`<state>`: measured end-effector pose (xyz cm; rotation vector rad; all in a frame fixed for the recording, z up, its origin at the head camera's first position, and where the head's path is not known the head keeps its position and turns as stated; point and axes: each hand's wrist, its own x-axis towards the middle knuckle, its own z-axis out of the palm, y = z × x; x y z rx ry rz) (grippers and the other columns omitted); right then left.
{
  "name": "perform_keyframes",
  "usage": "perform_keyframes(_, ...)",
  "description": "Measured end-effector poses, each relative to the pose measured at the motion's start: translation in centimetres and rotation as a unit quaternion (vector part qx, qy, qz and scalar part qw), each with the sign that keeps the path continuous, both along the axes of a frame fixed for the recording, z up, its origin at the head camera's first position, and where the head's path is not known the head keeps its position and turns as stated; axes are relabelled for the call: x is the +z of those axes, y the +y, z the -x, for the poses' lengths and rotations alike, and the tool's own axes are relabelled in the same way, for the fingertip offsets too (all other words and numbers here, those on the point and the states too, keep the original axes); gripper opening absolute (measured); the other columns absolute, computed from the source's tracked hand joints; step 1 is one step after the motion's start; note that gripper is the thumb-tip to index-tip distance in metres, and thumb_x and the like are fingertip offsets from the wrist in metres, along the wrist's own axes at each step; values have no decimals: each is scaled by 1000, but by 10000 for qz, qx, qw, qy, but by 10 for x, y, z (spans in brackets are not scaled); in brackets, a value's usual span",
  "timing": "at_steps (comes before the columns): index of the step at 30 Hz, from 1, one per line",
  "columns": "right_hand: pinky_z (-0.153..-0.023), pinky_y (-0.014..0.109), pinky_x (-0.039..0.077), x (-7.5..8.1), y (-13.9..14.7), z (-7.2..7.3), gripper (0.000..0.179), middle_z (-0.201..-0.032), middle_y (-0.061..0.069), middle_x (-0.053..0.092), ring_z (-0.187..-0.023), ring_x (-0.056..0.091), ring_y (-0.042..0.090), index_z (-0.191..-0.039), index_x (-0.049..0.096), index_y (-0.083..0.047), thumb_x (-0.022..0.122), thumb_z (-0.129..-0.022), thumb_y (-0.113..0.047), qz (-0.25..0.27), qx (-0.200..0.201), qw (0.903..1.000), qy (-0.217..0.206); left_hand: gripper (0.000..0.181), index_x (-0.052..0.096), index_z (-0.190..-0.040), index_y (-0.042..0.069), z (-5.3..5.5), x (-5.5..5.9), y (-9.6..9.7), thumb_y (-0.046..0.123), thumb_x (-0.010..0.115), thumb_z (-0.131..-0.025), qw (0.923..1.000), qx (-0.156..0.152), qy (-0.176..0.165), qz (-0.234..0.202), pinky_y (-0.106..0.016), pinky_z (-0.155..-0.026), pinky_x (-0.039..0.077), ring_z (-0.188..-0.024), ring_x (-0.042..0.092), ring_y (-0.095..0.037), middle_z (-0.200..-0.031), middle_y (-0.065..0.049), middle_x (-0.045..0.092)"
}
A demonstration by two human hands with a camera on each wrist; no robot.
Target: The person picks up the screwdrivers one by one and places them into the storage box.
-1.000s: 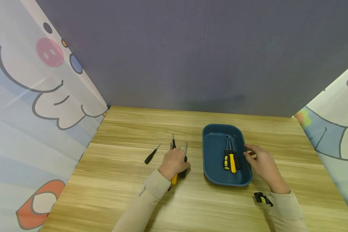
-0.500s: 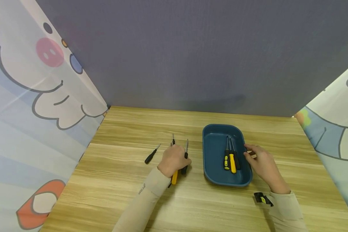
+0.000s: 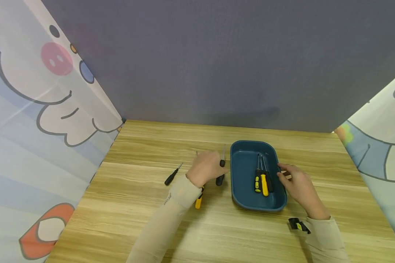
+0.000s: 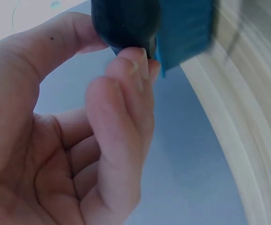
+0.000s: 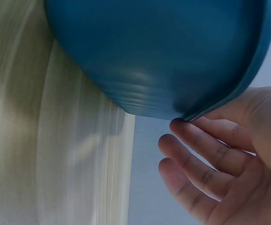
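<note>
Raised off the table just left of the blue tray point(image 3: 243, 171), my left hand point(image 3: 206, 168) pinches a black-handled screwdriver point(image 3: 220, 179), its shaft pointing away from me. The left wrist view shows thumb and fingertips on the dark handle point(image 4: 126, 26). At the tray's right rim, my right hand point(image 3: 298, 185) holds the edge between thumb and index finger, the other fingers point(image 5: 182, 180) loosely bent outside. Inside the tray lie a black-and-yellow screwdriver point(image 3: 257, 182), a yellow one point(image 3: 264, 185) and a black one point(image 3: 269, 183).
Under my left forearm, a yellow-and-black screwdriver handle point(image 3: 199, 202) shows on the wooden table point(image 3: 145, 204); its other end is hidden. Farther left lies a small black screwdriver point(image 3: 171, 178). A grey wall point(image 3: 197, 65) stands behind the table.
My left hand has lifted the black screwdriver from the group on the table and moved it right and away, toward the tray. My right hand and the tray stay put.
</note>
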<state>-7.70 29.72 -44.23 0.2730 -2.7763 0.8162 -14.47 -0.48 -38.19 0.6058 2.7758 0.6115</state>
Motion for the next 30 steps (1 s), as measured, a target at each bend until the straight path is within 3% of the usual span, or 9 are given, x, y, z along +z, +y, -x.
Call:
perform_keyframes(5, -64, 49, 57, 2, 0, 1, 32, -109, 30, 64, -84, 66, 38, -122, 61, 13, 67, -92, 2, 1, -7, 10000, -18, 55, 36, -51, 18, 5, 8, 20, 29, 76, -87, 9992, -389, 127, -10, -21, -38, 21, -38, 23, -6, -46, 8, 25)
perform_keyframes(12, -64, 49, 57, 2, 0, 1, 33, -109, 30, 64, -85, 66, 38, -123, 61, 13, 67, -92, 2, 26, -3, 10000, -63, 54, 43, -51, 18, 14, 15, 62, 39, 75, -89, 9960, -756, 263, 393, -22, -38, 26, -37, 28, -7, -45, 8, 27)
perform_keyframes(23, -65, 49, 57, -1, 2, 1, 33, -111, 30, 64, -86, 66, 38, -124, 61, 12, 67, -94, 0, 29, 16, 9999, -100, 38, 63, -65, 18, 18, -1, 119, 44, 73, -91, 9921, -1028, 98, 717, -21, -45, 42, -43, 46, -7, -48, 6, 40)
perform_keyframes(27, -65, 49, 57, -1, 3, 1, 33, -113, 30, 63, -87, 66, 39, -124, 61, 12, 66, -93, 1, 47, 26, 9999, -92, 27, 73, -87, 18, 15, -8, 136, 45, 73, -90, 9903, -979, -97, 980, -22, -53, 46, -58, 55, -9, -70, 6, 61)
perform_keyframes(30, -65, 49, 57, -2, 4, 2, 33, -113, 30, 63, -87, 66, 39, -124, 61, 11, 66, -93, 2, 71, 47, 9999, -65, 28, 73, -100, 19, 11, -12, 145, 45, 75, -89, 9888, -932, -216, 1148, -23, -54, 48, -64, 57, -10, -86, 6, 66)
